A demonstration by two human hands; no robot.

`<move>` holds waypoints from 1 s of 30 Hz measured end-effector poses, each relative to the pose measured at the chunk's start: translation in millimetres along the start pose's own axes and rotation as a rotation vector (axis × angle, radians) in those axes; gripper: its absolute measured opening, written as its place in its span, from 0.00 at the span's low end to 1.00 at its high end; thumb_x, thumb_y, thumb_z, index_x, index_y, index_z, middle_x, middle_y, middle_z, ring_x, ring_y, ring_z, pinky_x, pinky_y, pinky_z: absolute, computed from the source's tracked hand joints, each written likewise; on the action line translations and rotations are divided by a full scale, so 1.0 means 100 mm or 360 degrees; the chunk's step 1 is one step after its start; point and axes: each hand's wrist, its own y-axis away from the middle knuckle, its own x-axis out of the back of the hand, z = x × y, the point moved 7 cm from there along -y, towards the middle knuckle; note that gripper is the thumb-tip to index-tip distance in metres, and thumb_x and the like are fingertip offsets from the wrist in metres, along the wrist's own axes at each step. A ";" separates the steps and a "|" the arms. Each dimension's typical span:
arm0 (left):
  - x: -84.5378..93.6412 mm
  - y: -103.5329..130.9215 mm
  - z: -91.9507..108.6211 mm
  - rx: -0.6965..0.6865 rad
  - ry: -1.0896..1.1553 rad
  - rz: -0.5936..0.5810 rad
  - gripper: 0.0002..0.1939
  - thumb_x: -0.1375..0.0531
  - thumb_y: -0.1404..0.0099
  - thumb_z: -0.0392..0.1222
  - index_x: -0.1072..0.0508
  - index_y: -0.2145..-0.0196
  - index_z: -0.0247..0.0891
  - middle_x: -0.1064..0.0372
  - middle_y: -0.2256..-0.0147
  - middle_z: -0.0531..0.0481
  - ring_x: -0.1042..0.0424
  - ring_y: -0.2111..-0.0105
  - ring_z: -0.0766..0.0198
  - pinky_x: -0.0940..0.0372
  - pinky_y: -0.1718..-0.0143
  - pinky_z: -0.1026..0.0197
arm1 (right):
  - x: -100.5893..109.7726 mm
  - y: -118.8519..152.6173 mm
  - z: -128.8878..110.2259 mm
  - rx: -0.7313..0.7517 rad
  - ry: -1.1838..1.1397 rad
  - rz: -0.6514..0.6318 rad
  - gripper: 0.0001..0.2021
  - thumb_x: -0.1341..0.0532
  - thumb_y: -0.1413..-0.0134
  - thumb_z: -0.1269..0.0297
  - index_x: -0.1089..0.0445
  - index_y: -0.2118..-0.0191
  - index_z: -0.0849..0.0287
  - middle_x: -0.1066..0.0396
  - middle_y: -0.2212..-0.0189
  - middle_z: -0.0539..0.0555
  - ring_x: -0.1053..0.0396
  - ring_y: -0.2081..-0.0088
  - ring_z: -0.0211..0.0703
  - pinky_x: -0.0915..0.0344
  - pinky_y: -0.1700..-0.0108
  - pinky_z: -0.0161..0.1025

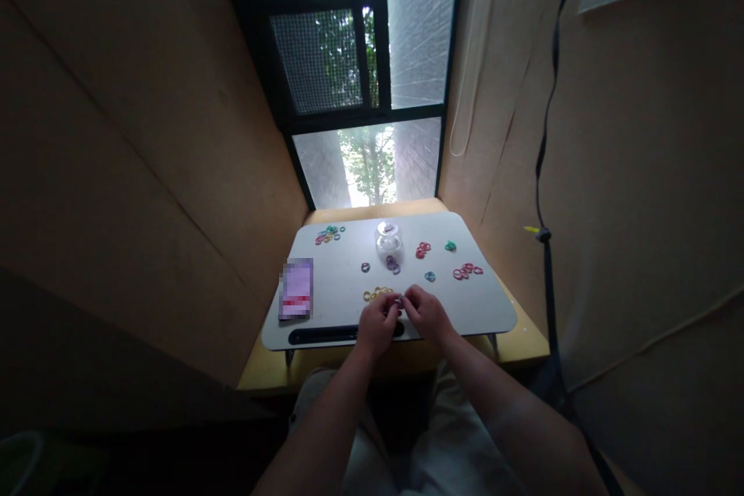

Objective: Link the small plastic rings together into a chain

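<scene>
My left hand [377, 321] and my right hand [426, 311] meet near the front of the white lap table [342, 306]. Both are closed, thumb and fingers pinched around a small purplish band [400, 300], mostly covered by the fingertips. A dark red bit shows just below it. Yellow ring-shaped bands [377, 294] lie beside my left fingers. Farther back are purple bands [394, 264], a single dark band [365, 267] and blue bands [430, 277]. A clear, round lidded jar [388, 240] stands behind them.
Red bands [423, 249], green bands [450, 246] and pinkish-red bands [468, 271] lie to the right. A mixed pile [328, 235] sits at back left, above a purple-screened phone [297, 289]. A black slot [322, 335] runs along the front edge. A cable [545, 170] hangs at right.
</scene>
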 end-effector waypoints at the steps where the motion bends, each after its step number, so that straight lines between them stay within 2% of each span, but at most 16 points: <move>1: 0.01 0.00 0.01 0.0002 -0.0006 0.0017 0.12 0.45 0.35 0.41 0.26 0.57 0.40 0.24 0.65 0.49 0.25 0.67 0.63 0.32 0.64 0.62 | 0.00 0.00 0.00 0.0003 -0.0005 -0.0001 0.08 0.45 0.42 0.62 0.37 0.71 0.57 0.33 0.77 0.48 0.37 0.75 0.37 0.45 0.71 0.33; 7: 0.05 0.01 0.06 -0.0022 -0.0132 0.0086 0.09 0.43 0.36 0.44 0.25 0.64 0.39 0.26 0.70 0.51 0.28 0.70 0.65 0.35 0.67 0.63 | -0.02 0.00 0.00 0.0008 0.0011 -0.0028 0.06 0.46 0.43 0.64 0.37 0.70 0.57 0.33 0.77 0.48 0.37 0.75 0.38 0.45 0.71 0.33; 11: 0.06 0.01 0.07 -0.0048 -0.0100 0.0123 0.07 0.42 0.37 0.43 0.26 0.66 0.39 0.26 0.69 0.51 0.28 0.68 0.65 0.35 0.65 0.63 | -0.02 0.00 0.00 0.0004 0.0046 -0.0009 0.05 0.45 0.45 0.64 0.38 0.71 0.57 0.36 0.78 0.47 0.38 0.76 0.37 0.45 0.71 0.33; 20: 0.04 0.00 0.06 -0.0064 -0.0071 0.0104 0.07 0.42 0.37 0.42 0.25 0.64 0.40 0.25 0.66 0.51 0.27 0.65 0.63 0.34 0.61 0.62 | -0.03 0.00 0.01 0.0026 0.0089 -0.0009 0.03 0.45 0.47 0.66 0.38 0.71 0.57 0.36 0.78 0.47 0.39 0.76 0.37 0.46 0.72 0.33; 30: 0.06 0.01 0.11 -0.0101 -0.0136 0.0104 0.07 0.43 0.37 0.40 0.25 0.66 0.41 0.26 0.68 0.52 0.28 0.67 0.64 0.35 0.63 0.63 | -0.03 0.00 -0.01 0.0033 0.0127 -0.0030 0.03 0.45 0.48 0.67 0.37 0.71 0.57 0.36 0.79 0.47 0.40 0.76 0.37 0.47 0.71 0.33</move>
